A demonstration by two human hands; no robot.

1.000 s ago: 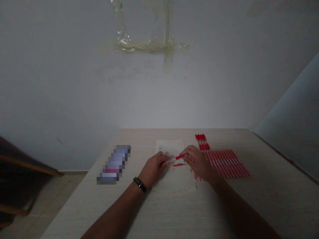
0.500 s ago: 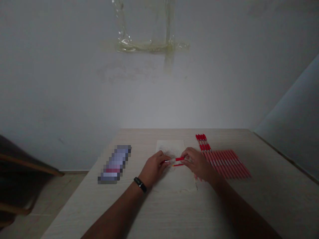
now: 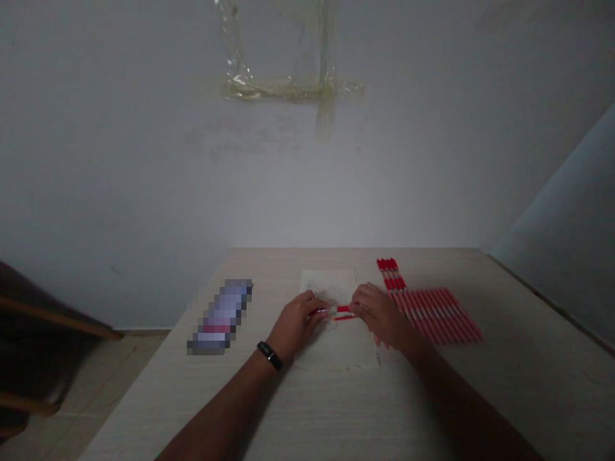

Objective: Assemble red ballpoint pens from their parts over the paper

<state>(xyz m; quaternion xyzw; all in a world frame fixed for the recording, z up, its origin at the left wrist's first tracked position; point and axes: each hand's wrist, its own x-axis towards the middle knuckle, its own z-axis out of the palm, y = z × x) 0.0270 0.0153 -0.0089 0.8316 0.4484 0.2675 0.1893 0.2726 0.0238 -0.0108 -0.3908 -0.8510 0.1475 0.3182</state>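
My left hand (image 3: 296,324) and my right hand (image 3: 378,314) face each other over a sheet of white paper (image 3: 336,352). Between them, a red-and-clear pen (image 3: 334,310) lies nearly level, its left end in my left fingers and its right end in my right fingers. Just below it runs a thin red rod (image 3: 344,317), perhaps a refill, and its right end disappears behind my right fingers. My right hand also overlaps the left edge of a flat row of red-and-white pens (image 3: 435,317).
A pixelated, blurred object (image 3: 221,317) lies left of the paper on the pale wood-grain table (image 3: 480,390). A black wristband (image 3: 270,356) circles my left wrist. A grey wall with tape residue rises behind the table, and a dark chair (image 3: 29,333) stands at left.
My hands have moved slightly closer together. The pen has turned from a slant to nearly level, and the thin red rod now lies closer beneath it.
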